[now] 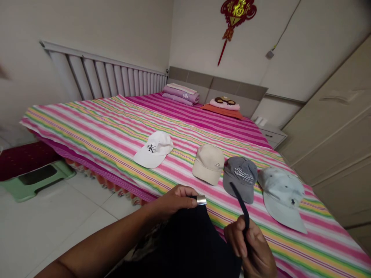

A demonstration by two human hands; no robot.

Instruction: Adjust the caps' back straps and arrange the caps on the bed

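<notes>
A dark navy cap (191, 235) is between my hands at the bottom, its outline partly lost in shadow. My left hand (178, 202) pinches its edge beside a silver metal buckle (201, 200). The loose strap (240, 200) rises from my right hand (252, 245), whose fingers are closed around it; its tip points up, apart from the buckle. Beyond my hands, a white cap (155, 150), a beige cap (208, 164), a grey cap (240, 177) and a pale blue cap (282, 191) lie in a row on the bed.
The bed (95, 123) has a striped cover. Folded purple bedding (181, 94) and a pink folded item (224, 104) lie near the headboard (214, 83). A green stool (40, 179) stands left on the tiles, a wardrobe (336, 135) at the right.
</notes>
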